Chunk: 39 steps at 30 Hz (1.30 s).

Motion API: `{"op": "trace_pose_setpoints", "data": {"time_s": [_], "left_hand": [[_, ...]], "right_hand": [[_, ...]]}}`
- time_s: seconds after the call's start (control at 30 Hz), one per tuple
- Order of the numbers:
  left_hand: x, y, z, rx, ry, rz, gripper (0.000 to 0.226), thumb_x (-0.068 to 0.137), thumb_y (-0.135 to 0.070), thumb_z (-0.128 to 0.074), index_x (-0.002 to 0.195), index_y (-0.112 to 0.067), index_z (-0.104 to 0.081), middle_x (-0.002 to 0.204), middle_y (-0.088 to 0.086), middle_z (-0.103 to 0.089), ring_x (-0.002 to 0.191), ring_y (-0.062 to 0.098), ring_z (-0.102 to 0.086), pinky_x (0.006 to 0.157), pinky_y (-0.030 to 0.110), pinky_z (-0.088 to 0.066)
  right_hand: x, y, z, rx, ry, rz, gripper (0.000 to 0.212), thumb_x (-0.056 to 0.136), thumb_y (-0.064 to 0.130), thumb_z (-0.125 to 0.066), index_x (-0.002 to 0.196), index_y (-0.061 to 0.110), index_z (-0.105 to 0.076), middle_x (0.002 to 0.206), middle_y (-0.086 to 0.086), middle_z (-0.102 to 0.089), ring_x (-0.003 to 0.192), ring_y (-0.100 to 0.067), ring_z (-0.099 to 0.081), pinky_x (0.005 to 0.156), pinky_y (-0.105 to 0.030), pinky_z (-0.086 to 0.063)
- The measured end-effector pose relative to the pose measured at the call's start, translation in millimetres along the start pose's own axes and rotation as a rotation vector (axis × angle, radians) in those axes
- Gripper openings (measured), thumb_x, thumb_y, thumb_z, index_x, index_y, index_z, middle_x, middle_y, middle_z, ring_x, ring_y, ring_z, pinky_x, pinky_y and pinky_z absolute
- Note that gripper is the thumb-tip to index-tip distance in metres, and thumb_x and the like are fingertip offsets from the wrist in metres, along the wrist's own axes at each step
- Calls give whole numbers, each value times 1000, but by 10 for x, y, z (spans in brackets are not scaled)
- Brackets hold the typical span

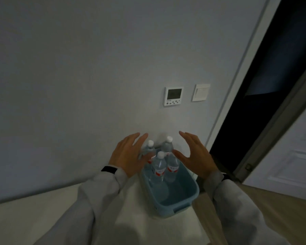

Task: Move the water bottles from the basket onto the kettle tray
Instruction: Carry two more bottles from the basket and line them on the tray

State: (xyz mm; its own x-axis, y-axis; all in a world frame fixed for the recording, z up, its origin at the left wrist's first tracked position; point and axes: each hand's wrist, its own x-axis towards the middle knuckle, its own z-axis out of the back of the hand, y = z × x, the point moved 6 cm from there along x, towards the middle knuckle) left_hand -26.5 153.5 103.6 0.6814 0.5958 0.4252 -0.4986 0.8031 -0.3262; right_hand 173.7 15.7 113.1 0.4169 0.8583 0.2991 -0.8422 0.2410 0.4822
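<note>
Blue plastic basket (168, 200) at the right edge of a pale worktop (42, 220), its far end close to the wall (78, 68); three clear water bottles (159, 167) upright in the basket's far end, white caps, red labels; left hand (129, 153) spread, fingers against the far-left bottle, not closed around it; right hand (195, 155) spread, just beside the bottles, thumb close to the right one; grey sleeves (99, 200), dark wristband (109, 169); thermostat panel (173, 96) and light switch (201, 92) on the wall; dark doorway (265, 103) at right; kettle tray out of view.

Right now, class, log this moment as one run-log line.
phase: reaching | hands: left hand open, right hand open | water bottles: upright in basket | kettle tray: unseen
</note>
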Motion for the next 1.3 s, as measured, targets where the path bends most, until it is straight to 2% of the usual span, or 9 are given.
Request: {"op": "trace_pose_setpoints", "data": {"time_s": [0.13,0.37,0.53,0.67,0.73,0.87,1.03,1.13,1.3], "left_hand": [[2,-62,-530,-49,81,193,70,84,-64,-52,143,-30,-34,142,4,-48,126,25,-46,103,34,-40],[-156,-117,-1400,-248,216,481,74,77,-68,-57,139,-31,-37,128,9,-52,119,29,-52,98,37,-46],[-142,-108,-1872,-420,169,644,86,72,-71,-61,143,-40,-24,146,4,-45,128,26,-48,105,33,-41],[-145,-93,-2124,-537,85,757,94,68,-73,-62,144,-49,-12,152,-3,-36,131,24,-45,102,30,-36],[-139,-82,-2225,-554,45,782,97,68,-71,-66,145,-47,-11,153,-4,-34,133,21,-42,103,30,-35],[-108,-74,-2309,-551,-14,824,94,67,-71,-66,142,-47,-17,149,-5,-38,131,17,-42,102,30,-36],[-132,-28,-2346,-537,-36,880,86,64,-68,-67,136,-43,-27,140,-1,-50,123,24,-52,95,30,-39],[-165,17,-2332,-580,-40,925,81,63,-62,-73,130,-47,-31,135,0,-56,120,27,-55,95,31,-41],[-162,-26,-2131,-607,-77,897,75,64,-59,-78,120,-62,-28,127,-2,-60,114,23,-58,96,34,-45]], "right_hand": [[175,-595,-256,77,128,-20,76,88,56,-60,151,31,-25,156,-1,-32,137,-25,-43,111,-46,-43],[246,-1267,-838,220,345,-79,81,83,55,-68,149,35,-26,150,2,-36,132,-22,-47,105,-33,-40],[298,-1353,-1180,366,403,-86,79,76,73,-64,143,51,-28,141,15,-43,126,-5,-43,106,-32,-41],[349,-1389,-1384,462,404,-117,76,79,56,-72,143,47,-33,141,8,-48,130,-13,-49,109,-37,-44],[383,-1413,-1483,467,404,-119,70,80,50,-73,140,45,-37,139,8,-50,129,-15,-51,109,-39,-45],[397,-1443,-1580,496,372,-115,68,80,42,-76,131,57,-34,134,21,-48,127,-4,-47,105,-22,-39],[408,-1501,-1615,500,370,-126,67,80,45,-77,134,49,-38,136,20,-49,126,-3,-49,103,-19,-39],[399,-1523,-1622,491,371,-130,67,79,45,-78,136,40,-43,137,14,-54,125,-7,-53,102,-17,-41],[407,-1460,-1520,495,363,-143,63,77,49,-77,132,41,-47,131,16,-58,118,-5,-55,89,-1,-34]]}}
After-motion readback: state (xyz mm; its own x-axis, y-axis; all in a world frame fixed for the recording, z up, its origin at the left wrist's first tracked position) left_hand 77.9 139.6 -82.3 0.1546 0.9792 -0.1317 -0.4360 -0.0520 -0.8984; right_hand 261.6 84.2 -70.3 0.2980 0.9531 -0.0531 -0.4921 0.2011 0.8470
